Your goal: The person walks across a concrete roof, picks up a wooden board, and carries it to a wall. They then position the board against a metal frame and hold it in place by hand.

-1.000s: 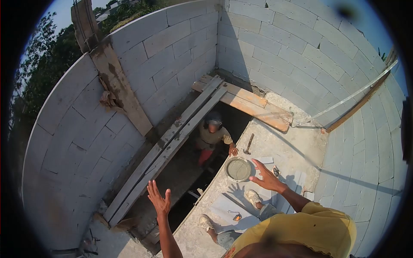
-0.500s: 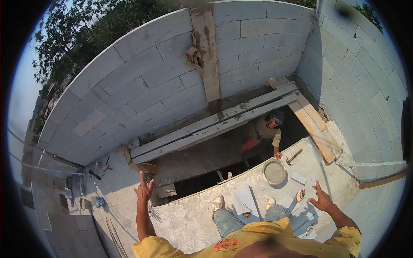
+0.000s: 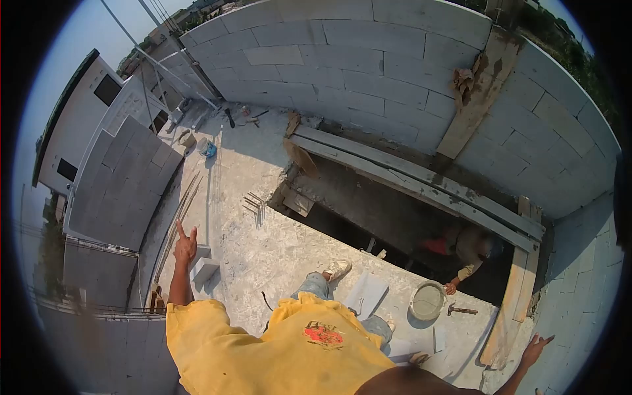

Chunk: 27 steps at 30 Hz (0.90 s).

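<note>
My left hand (image 3: 185, 246) is raised with some fingers stretched out and holds nothing. It appears above the floor near pale blocks (image 3: 205, 271) and thin rods (image 3: 175, 227). On the far right, my right hand (image 3: 534, 352) is also empty, its fingers extended, beyond the end of the wooden planks (image 3: 510, 313). Between my hands, a round bucket (image 3: 428, 301) with grey contents stands at the edge of the floor opening (image 3: 342, 230). A hammer (image 3: 463, 309) lies beside it. A flat pale block (image 3: 366, 295) is by my feet.
A co-worker (image 3: 471, 247) stands down in the opening, one hand by the bucket. Long grey beams (image 3: 408, 181) span its far side. Block walls (image 3: 342, 59) enclose the floor. Rebar stubs (image 3: 253, 205) stick up at left, with a blue bucket (image 3: 207, 148) farther back.
My view has turned left, bringing the left wall and neighbouring house into sight. My arms stay spread and both hands remain empty. The co-worker's head has tipped down.
</note>
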Tool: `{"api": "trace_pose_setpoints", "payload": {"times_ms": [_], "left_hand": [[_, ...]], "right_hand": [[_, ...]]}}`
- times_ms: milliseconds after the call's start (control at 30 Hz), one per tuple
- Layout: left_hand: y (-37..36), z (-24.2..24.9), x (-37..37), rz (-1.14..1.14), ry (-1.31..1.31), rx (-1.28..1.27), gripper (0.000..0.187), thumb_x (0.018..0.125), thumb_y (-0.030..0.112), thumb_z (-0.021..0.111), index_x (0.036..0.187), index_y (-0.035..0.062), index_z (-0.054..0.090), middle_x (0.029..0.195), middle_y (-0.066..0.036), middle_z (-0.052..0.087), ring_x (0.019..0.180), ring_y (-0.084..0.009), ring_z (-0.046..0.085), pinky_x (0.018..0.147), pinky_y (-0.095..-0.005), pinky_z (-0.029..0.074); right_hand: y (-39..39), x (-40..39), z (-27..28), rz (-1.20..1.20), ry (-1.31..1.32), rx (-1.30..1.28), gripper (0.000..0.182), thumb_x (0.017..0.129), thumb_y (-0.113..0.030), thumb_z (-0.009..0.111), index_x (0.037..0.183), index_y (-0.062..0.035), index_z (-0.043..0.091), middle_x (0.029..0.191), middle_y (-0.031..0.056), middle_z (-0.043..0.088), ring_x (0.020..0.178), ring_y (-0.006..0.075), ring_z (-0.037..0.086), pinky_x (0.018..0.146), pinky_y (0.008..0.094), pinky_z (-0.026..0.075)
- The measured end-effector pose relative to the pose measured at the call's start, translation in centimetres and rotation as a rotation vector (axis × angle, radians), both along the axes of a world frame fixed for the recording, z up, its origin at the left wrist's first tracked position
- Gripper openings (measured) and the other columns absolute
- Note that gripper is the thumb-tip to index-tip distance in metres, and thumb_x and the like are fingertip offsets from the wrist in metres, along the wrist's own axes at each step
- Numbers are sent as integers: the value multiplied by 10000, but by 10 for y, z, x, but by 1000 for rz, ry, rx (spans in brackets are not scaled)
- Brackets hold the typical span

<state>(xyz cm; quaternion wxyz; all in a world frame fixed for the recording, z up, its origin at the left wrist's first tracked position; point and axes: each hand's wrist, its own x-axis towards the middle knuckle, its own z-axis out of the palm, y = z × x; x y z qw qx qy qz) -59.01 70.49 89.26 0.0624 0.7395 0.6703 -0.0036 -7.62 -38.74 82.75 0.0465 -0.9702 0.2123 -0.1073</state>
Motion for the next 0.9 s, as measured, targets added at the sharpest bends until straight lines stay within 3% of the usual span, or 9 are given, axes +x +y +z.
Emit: {"api": "trace_pose_setpoints", "payload": {"times_ms": [133, 200, 367, 467, 567, 633, 800, 867, 900], "left_hand": [[-78, 19, -44, 238, -7, 54, 906, 936, 729, 296, 1577, 181, -36, 1172, -372, 597, 1094, -539, 580, 921, -544, 459], [-82, -5, -91, 326, -15, 99, 852, 922, 749, 270, 1570, 298, -52, 1121, -348, 632, 1058, -514, 609, 915, -592, 443], [-107, 11, -148, 291, -98, 251, 886, 936, 713, 314, 1580, 190, 1, 1236, -383, 560, 1179, -548, 518, 988, -557, 406], [-82, 10, -170, 384, -173, 242, 900, 928, 720, 332, 1577, 168, 44, 1415, -350, 407, 1262, -535, 450, 1042, -549, 373], [-45, -1, -171, 412, -152, 195, 935, 922, 733, 315, 1569, 95, 92, 1565, -282, 226, 1327, -511, 396, 1113, -555, 295], [20, -50, -182, 287, -175, 346, 1019, 857, 813, 343, 1578, 150, 58, 1485, -307, 370, 1322, -526, 392, 1084, -574, 325], [113, -74, -62, -100, -114, 179, 961, 882, 796, 303, 1580, 190, 42, 1485, -315, 365, 1287, -517, 444, 1078, -573, 340], [110, -40, 21, -263, -58, 185, 847, 958, 690, 319, 1577, 168, 71, 1323, -374, 501, 991, -522, 618, 787, -571, 484], [114, -18, 62, -266, -29, 164, 848, 953, 704, 303, 1579, 185, 62, 1180, -364, 575, 932, -520, 627, 758, -572, 476]], "right_hand": [[-37, 38, -30, -49, -24, 39, 828, 990, -539, 427, 1572, -154, -20, 1344, 245, 561, 1222, 415, 552, 1019, 492, 433], [-61, 55, -29, -51, -30, 54, 841, 977, -574, 424, 1571, -165, -9, 1350, 220, 568, 1214, 419, 560, 1024, 496, 432], [-97, 56, 27, -229, -68, 36, 947, 912, -655, 476, 1568, -141, 25, 1280, 161, 628, 1170, 406, 593, 989, 534, 431], [-101, 42, 40, -222, -186, 83, 926, 902, -635, 512, 1553, -123, 98, 1201, 163, 661, 1136, 401, 610, 972, 537, 430], [-72, 6, 39, -267, -56, -35, 886, 925, -649, 464, 1537, -88, 153, 1267, 172, 635, 1160, 395, 606, 986, 519, 446], [-53, -28, 22, -236, -57, -25, 916, 944, -634, 445, 1552, -53, 80, 1281, 176, 627, 1174, 382, 600, 994, 496, 451], [76, -132, 1, -238, 40, 155, 937, 956, -583, 484, 1558, -58, -5, 1201, 165, 664, 1092, 369, 636, 959, 481, 459], [131, -172, -2, -231, 70, 262, 919, 963, -544, 503, 1562, -71, -10, 1172, 151, 671, 1058, 362, 647, 948, 474, 464], [172, -190, 6, -241, 97, 334, 903, 969, -516, 512, 1564, -85, -12, 1163, 145, 670, 1063, 367, 641, 947, 472, 466]]}}
